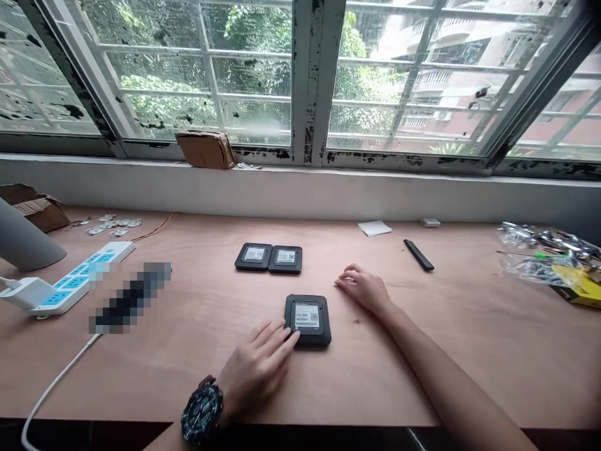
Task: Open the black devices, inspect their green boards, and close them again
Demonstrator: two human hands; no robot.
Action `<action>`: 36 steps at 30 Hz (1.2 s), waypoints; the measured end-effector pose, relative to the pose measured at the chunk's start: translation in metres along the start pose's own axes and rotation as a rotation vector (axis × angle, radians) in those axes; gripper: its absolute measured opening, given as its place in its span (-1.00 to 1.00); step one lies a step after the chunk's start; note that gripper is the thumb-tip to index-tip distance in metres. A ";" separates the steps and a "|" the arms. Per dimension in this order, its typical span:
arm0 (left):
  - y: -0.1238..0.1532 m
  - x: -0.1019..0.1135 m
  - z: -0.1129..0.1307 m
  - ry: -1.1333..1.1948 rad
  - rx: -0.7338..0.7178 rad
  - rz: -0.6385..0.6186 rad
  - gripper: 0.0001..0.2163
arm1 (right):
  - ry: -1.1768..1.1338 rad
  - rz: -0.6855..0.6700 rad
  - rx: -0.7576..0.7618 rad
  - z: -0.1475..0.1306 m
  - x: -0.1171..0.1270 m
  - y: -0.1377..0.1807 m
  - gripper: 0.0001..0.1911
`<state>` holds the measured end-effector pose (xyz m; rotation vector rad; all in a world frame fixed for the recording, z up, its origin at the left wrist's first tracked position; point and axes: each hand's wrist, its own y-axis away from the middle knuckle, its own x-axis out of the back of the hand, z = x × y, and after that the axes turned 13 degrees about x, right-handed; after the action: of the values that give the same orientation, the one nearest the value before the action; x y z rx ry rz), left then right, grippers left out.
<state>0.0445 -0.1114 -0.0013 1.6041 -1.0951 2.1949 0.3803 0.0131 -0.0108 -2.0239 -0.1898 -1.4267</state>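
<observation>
A black square case [307, 321] with a rounded rim and a white printed label lies on the wooden table in front of me. My left hand [263, 357], wearing a black watch [203, 410] on the wrist, is beside it with fingers stretched out. Its fingertips touch the case's left edge without gripping it. To the right, my right hand [364, 288] rests on the tabletop, apart from the case, fingers loosely extended and holding nothing. Farther back, two similar black cases, a left one [254, 257] and a right one [285, 259], lie side by side, labels up.
A white power strip [89, 275] with a plugged-in adapter and cable occupies the left, near a blurred dark object [131, 300]. A black bar [419, 255] and white paper [374, 228] lie at back right. Plastic bags [530, 250] and a yellow box [580, 285] sit far right.
</observation>
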 end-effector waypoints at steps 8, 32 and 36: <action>-0.060 -0.026 0.020 0.074 0.012 -0.163 -0.34 | -0.124 -0.082 0.046 -0.002 0.003 0.002 -0.73; 0.005 0.014 -0.244 -0.102 0.710 -0.087 -0.37 | -0.322 -0.111 0.023 -0.016 0.012 0.004 -0.73; -0.036 -0.001 -0.270 -0.004 0.726 -0.028 -0.32 | -0.322 -0.105 0.028 -0.015 0.011 0.003 -0.76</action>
<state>-0.1323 0.0941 -0.0221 1.8370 -0.2507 2.7453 0.3743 -0.0009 0.0008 -2.2385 -0.4567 -1.1427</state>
